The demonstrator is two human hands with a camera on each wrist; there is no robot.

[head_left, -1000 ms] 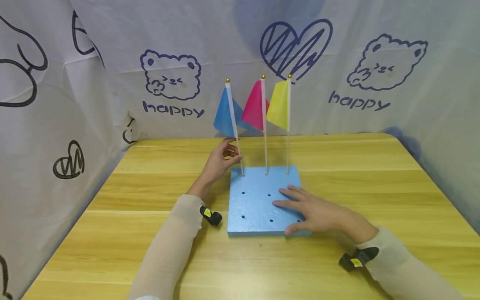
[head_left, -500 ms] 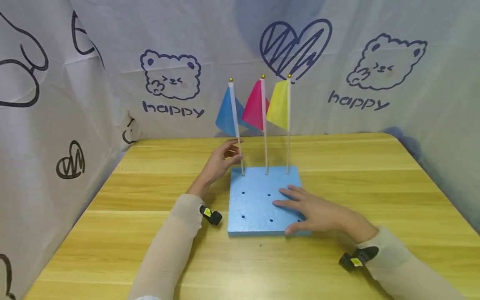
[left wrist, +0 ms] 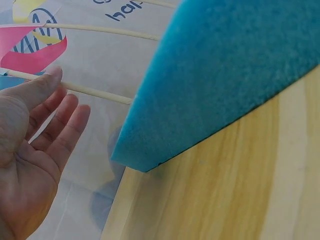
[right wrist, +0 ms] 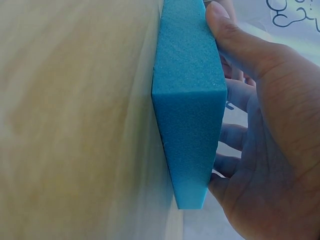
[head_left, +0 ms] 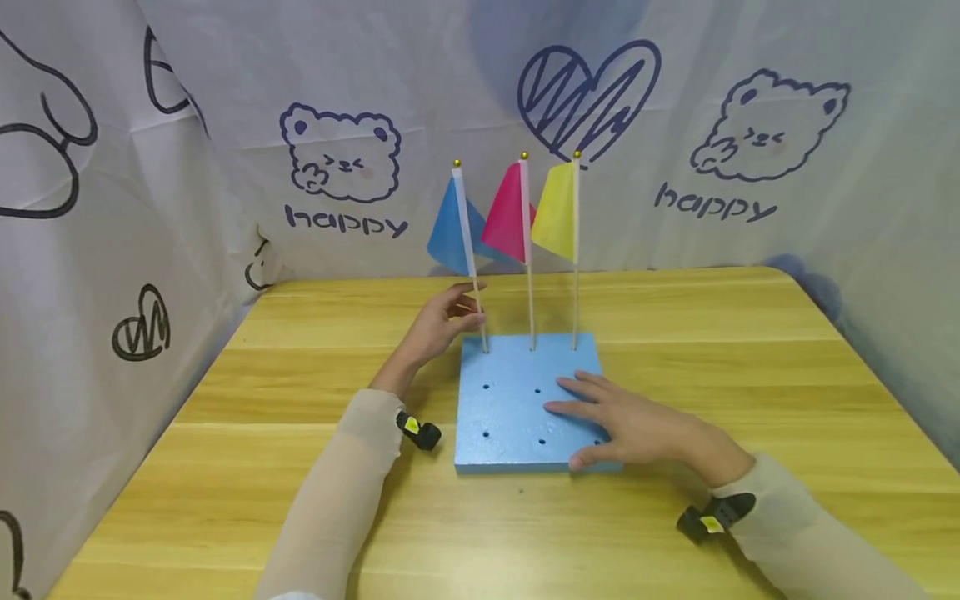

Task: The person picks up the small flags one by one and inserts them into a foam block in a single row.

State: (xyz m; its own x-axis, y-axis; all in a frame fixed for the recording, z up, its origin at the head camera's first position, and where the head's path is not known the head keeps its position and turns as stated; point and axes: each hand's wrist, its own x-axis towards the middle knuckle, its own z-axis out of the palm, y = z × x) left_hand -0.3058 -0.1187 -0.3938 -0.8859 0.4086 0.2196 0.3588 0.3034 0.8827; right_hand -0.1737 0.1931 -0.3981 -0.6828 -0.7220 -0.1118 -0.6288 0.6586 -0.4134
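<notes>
my left hand (head_left: 438, 327) hovers with fingers apart beside the blue flag (head_left: 456, 229), whose stick stands in the back left hole of the blue foam board (head_left: 517, 404) on the desk (head_left: 675, 333). my right hand (head_left: 637, 427) lies flat, pressing the board. i judge a careless brush could tip the flag or loosen it.

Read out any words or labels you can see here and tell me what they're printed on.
"happy": on the white backdrop cloth, under the left bear drawing.
"happy": same cloth, under the right bear drawing.
Yellow tags on the black wrist bands: too small to read.
Flags and foam block: no text.
</notes>
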